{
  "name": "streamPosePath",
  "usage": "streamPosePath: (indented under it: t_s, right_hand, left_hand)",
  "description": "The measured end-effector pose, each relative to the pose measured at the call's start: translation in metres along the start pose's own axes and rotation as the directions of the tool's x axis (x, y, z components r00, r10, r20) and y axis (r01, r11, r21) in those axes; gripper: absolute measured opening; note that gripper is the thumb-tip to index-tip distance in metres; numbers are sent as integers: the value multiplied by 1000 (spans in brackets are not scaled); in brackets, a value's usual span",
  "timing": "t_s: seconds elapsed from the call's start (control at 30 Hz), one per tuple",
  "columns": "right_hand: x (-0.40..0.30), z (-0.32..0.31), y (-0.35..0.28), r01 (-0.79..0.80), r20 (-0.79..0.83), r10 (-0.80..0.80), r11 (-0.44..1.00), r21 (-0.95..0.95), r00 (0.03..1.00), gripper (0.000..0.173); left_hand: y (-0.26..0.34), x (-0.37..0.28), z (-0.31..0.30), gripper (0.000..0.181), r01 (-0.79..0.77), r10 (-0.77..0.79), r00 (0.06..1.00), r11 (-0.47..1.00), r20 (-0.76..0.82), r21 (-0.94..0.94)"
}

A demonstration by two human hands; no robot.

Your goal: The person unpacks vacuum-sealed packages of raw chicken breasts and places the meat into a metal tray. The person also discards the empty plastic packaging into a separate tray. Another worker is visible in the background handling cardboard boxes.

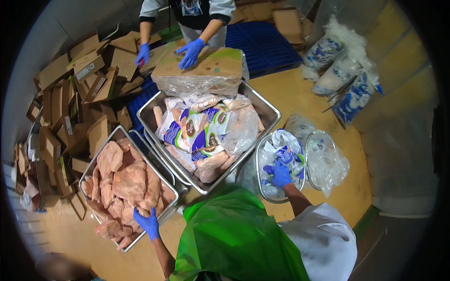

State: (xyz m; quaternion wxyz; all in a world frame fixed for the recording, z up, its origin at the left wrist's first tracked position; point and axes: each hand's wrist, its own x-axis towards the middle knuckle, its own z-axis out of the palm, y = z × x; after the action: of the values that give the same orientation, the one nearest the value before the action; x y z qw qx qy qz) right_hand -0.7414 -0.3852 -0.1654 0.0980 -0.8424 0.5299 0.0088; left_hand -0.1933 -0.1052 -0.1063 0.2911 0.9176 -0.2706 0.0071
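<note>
My left hand (147, 223), in a blue glove, lies at the near right corner of a metal tub heaped with raw poultry pieces (129, 182); whether its fingers grip a piece is not clear. My right hand (281, 175), also gloved in blue, reaches into an oval bin (259, 165) of crumpled printed plastic wrappers (286, 154) and touches them; its fingertips are partly hidden. Between my hands stands a larger metal tub (207, 191) holding printed plastic packs of poultry (191, 131) and some unwrapped pieces. A green plastic apron (239, 232) covers my front.
Across the large tub, a co-worker's gloved hand (191, 52) rests on a cardboard box (200, 65); the other holds a small red object. Flattened and open cartons (63, 105) pile up at left. Blue pallets (260, 45) lie behind. Filled plastic bags (337, 66) and another bin (307, 165) stand right.
</note>
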Motion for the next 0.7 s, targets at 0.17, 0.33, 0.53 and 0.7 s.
streamPosePath:
  t_s: [0.17, 0.33, 0.53, 0.7]
  right_hand:
    - [29, 41, 26, -204, 456, 82, 953, 225, 886, 48]
    - [62, 123, 56, -106, 674, -8, 986, 128, 739, 47]
    - [83, 208, 66, 360, 699, -220, 931, -57, 681, 51]
    - [99, 166, 30, 194, 837, -86, 981, -24, 541, 49]
  left_hand:
    - [48, -31, -6, 77, -37, 32, 992, 998, 123, 42]
    - [95, -52, -8, 75, -38, 2, 971, 988, 239, 147]
    - [152, -28, 34, 71, -232, 168, 886, 968, 432, 100]
    - [236, 48, 137, 73, -269, 298, 801, 954, 520, -131]
